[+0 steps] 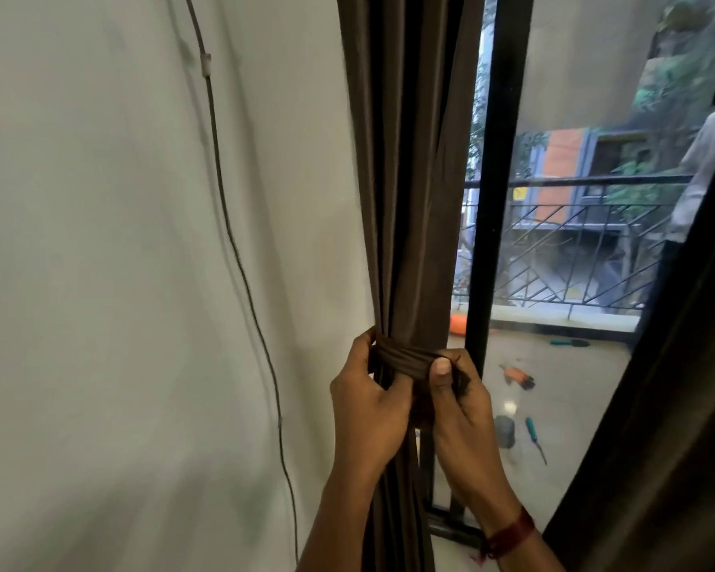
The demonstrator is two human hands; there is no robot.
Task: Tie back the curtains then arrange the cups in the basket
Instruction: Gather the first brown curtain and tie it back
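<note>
curtain [409, 200] is gathered beside window frame [492, 200] | tie band [405, 359] is wrapped round it | band is gripped by left hand [370, 410], fingers curled | band end is pinched by right hand [461, 402]

Dark brown curtain [405, 200], white wall [120, 282], red wristband [510, 532]

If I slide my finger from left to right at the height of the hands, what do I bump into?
Wall cable → left hand → curtain tie → right hand → orange tool → dark curtain at the right edge.
</note>
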